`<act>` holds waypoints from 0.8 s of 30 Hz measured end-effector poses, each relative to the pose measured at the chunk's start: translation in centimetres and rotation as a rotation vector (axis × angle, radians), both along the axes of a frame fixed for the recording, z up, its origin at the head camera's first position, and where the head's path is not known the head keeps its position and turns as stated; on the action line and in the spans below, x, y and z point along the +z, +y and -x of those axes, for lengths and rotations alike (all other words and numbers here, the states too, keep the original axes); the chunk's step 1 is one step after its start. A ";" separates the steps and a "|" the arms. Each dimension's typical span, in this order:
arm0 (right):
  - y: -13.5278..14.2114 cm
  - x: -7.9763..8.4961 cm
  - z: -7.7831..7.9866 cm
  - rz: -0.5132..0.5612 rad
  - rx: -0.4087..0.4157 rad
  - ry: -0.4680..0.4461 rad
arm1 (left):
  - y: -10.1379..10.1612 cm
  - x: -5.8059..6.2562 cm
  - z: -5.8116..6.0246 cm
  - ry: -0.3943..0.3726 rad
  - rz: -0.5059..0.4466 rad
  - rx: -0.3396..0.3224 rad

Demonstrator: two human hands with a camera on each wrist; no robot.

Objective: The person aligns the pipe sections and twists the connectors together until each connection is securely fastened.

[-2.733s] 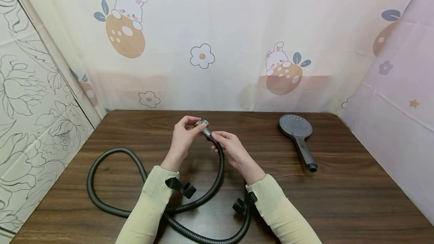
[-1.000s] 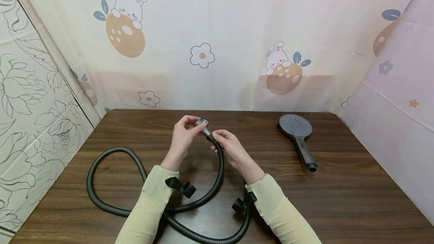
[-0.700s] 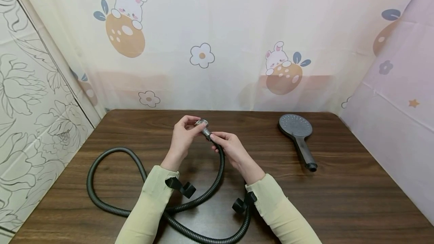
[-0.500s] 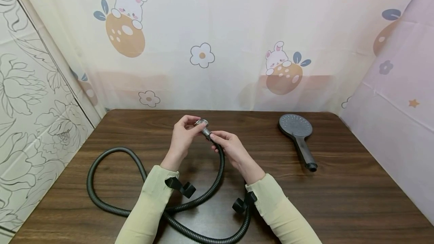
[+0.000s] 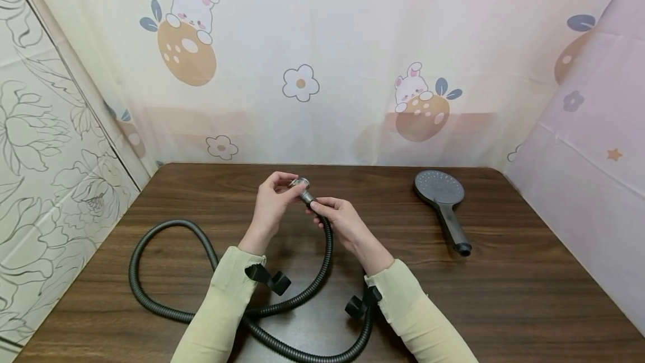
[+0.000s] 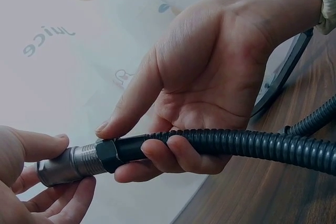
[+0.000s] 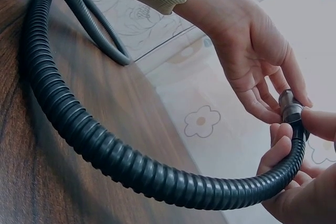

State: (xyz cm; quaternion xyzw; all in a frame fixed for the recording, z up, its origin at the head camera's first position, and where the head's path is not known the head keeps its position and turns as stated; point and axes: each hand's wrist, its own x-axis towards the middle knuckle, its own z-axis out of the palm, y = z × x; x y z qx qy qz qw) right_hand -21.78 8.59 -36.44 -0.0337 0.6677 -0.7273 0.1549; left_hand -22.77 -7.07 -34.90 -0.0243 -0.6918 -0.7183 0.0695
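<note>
My left hand [image 5: 269, 203] pinches a silvery metal fitting [image 6: 62, 167] between thumb and fingers, above the back middle of the table. Bare threads show on the fitting where it meets a black hexagonal nut [image 6: 108, 156] at the end of the dark ribbed shower hose [image 5: 327, 251]. My right hand [image 5: 345, 220] holds the hose end just behind, its thumb on the nut and its fingers curled under the hose, as the left wrist view shows. From there the hose drops and loops across the table under both forearms.
A grey handheld shower head [image 5: 439, 189] lies face up at the back right of the brown wooden table [image 5: 519, 273], handle towards the front. A printed curtain [image 5: 347, 122] hangs right behind the table's back edge. Black straps with small mounts sit on both wrists.
The right hand's thumb and fingers have shifted slightly around the hose end. The left hand keeps its pinch in the same place; the shower head has not moved.
</note>
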 end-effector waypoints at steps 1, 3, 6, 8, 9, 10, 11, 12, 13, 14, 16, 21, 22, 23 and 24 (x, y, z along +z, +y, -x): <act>0.0 0.0 0.0 -0.003 -0.002 0.003 | 0.0 0.0 0.0 0.000 0.000 0.000; 0.0 0.0 0.0 -0.003 -0.011 0.001 | 0.0 -0.1 0.0 0.002 -0.001 0.000; 0.0 0.0 0.0 -0.001 -0.014 0.002 | 0.0 -0.1 0.0 0.003 -0.007 -0.003; 0.0 0.0 0.0 0.006 -0.012 -0.001 | 0.0 -0.1 0.0 0.004 -0.011 -0.002; 0.1 0.0 0.0 0.012 -0.008 -0.004 | 0.0 -0.1 0.0 0.005 -0.014 -0.002; 0.1 0.0 0.0 0.021 -0.005 -0.006 | 0.0 -0.1 0.0 0.005 -0.017 0.000; 0.1 0.0 -0.1 0.031 -0.002 -0.007 | 0.0 -0.1 0.0 0.006 -0.019 0.003; 0.2 0.0 -0.1 0.041 -0.002 -0.011 | 0.0 -0.1 0.0 0.005 -0.022 0.004; 0.2 0.0 -0.1 0.053 0.000 -0.012 | 0.0 -0.1 0.0 0.002 -0.021 0.008; 0.2 0.0 -0.1 0.063 0.000 -0.014 | 0.0 -0.1 0.0 0.000 -0.021 0.010; 0.1 0.1 -0.1 0.077 -0.008 -0.019 | 0.0 -0.1 0.1 -0.006 -0.019 0.010; 0.0 0.1 0.0 0.063 -0.030 -0.016 | 0.0 -0.1 0.2 -0.007 -0.017 0.005; 0.0 0.1 0.0 0.056 -0.030 -0.010 | 0.0 -0.1 0.2 -0.005 -0.019 0.004; 0.0 0.1 0.0 0.051 -0.029 -0.005 | 0.0 -0.1 0.2 -0.003 -0.023 0.003; 0.0 0.0 0.0 0.047 -0.030 -0.003 | 0.0 -0.1 0.2 0.000 -0.026 0.002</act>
